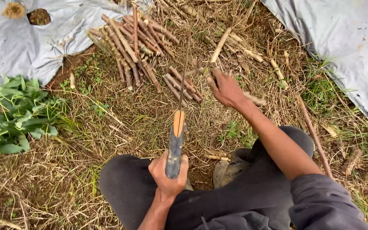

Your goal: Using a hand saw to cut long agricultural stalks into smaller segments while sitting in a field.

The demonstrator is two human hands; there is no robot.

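My left hand (169, 172) grips the dark handle of a long knife (176, 136), its thin blade seen edge-on and pointing away towards the sticks. My right hand (225, 89) reaches forward over the dry grass and pinches the end of a short brown stem cutting (197, 70). Just beyond it lie a few cut pieces (183, 85) side by side. Further back, a larger pile of cut stems (130, 44) is stacked on the ground.
Grey plastic sheeting (35, 42) covers the ground at the upper left and another sheet (346, 47) at the upper right. Green leafy plants (15, 113) grow at the left. A long thin stick (314, 136) lies at the right. My knees in dark trousers (128, 183) fill the bottom.
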